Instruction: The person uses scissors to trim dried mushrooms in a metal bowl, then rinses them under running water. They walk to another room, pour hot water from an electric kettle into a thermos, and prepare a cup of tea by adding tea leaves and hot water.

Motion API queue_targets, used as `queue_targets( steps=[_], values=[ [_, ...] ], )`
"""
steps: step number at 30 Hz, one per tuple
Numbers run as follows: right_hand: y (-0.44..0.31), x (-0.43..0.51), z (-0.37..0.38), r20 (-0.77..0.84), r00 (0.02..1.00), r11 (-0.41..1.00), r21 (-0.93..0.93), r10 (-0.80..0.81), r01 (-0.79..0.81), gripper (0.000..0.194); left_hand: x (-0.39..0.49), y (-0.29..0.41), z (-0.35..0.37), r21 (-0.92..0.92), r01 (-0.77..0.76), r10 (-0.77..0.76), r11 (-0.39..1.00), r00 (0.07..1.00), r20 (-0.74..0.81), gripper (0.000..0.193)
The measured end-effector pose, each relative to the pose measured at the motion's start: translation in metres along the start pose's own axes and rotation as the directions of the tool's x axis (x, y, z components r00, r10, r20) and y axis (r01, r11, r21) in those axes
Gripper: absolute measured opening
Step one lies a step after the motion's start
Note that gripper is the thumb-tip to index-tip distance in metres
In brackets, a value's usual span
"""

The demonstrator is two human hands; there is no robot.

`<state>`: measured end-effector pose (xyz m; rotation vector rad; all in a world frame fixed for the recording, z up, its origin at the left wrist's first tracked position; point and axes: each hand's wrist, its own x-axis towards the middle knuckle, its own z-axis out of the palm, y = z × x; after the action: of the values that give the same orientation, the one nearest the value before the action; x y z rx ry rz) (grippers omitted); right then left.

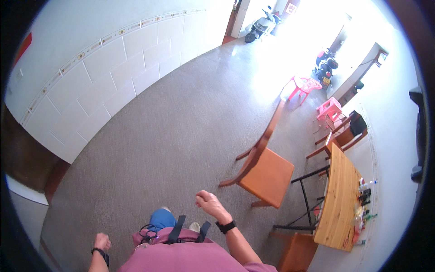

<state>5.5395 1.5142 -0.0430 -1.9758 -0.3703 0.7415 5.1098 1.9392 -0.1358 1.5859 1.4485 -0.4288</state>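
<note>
My left hand (102,241) hangs at the lower left with its fingers curled and nothing visible in it; a black band is on the wrist. My right hand (210,203) is raised in front of my body, fingers curled in, and no object shows in it. It is nearest to a wooden chair (268,173) with an orange-brown seat, which stands on the floor to its right. The two do not touch in this view. Below, a pink shirt (190,256), black straps and one blue trouser leg (162,219) are visible.
At right, a wooden table (340,200) with black metal legs holds bottles and small items along the wall. Another wooden chair (299,250) is beside it. Farther off are a pink plastic chair (306,84), pink stools (329,108) and two scooters (263,26). A tiled wall (125,64) runs along the left.
</note>
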Motion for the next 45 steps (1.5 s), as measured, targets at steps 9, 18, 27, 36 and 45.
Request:
queue_targets(
  steps=[9,18,27,36,45],
  values=[
    [-0.065,0.219,-0.072,-0.160,0.986,0.993,0.110,0.056,-0.038,0.027,0.166,0.197,-0.059,0.142,0.157,-0.153,0.977,0.987,-0.039,0.015],
    [-0.067,0.347,-0.179,-0.384,0.867,0.891,0.434,0.316,-0.132,0.022,0.267,0.742,0.084,0.332,-0.797,0.790,0.504,0.581,0.196,0.026],
    [-0.070,0.551,-0.370,-0.451,0.883,0.941,0.338,0.132,0.031,0.023,0.334,0.930,0.169,0.326,-0.776,0.758,0.540,0.616,0.213,0.022],
    [-0.088,0.724,-0.498,-0.430,0.881,0.918,0.395,0.198,-0.014,0.021,0.376,0.872,0.107,0.226,0.074,-0.094,0.971,0.992,0.078,0.018],
    [-0.069,0.830,-0.618,-0.643,0.628,0.857,0.510,0.440,-0.078,0.018,0.576,1.217,0.150,0.308,-0.327,0.305,0.894,0.945,0.120,0.020]
  ],
)
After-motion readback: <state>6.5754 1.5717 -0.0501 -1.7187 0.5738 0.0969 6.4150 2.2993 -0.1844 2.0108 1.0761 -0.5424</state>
